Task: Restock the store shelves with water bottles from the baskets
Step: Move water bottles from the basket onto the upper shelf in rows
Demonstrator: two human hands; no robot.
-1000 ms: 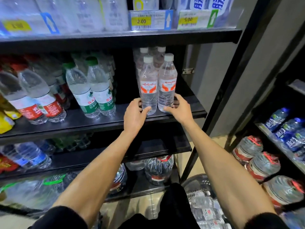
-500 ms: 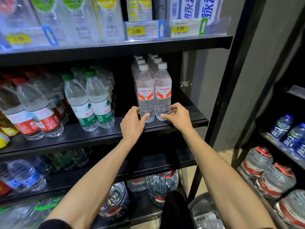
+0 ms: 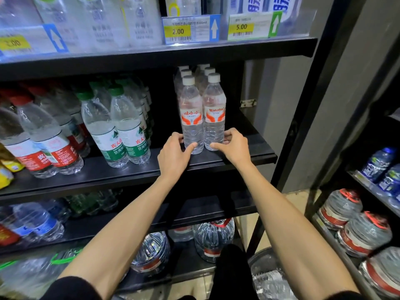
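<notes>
Two clear white-capped water bottles with orange-and-white labels stand side by side at the front of the black middle shelf (image 3: 244, 156), with more of the same lined up behind them. My left hand (image 3: 175, 155) cups the base of the left bottle (image 3: 191, 118), thumb across its front. My right hand (image 3: 234, 147) cups the base of the right bottle (image 3: 214, 113) from the right side. A basket (image 3: 270, 276) holding more bottles shows at the bottom, partly hidden by my right arm.
Green-capped bottles (image 3: 121, 131) and red-labelled bottles (image 3: 43, 146) fill the shelf to the left. Price tags (image 3: 190, 29) hang on the shelf above. Large water jugs (image 3: 213, 239) sit on the bottom shelf, and more jugs (image 3: 355, 232) and blue bottles (image 3: 376, 163) on a rack at right.
The two front bottles have been pushed back a little on the shelf, with both hands still at their bases. The view has tilted upward, so the basket shows less.
</notes>
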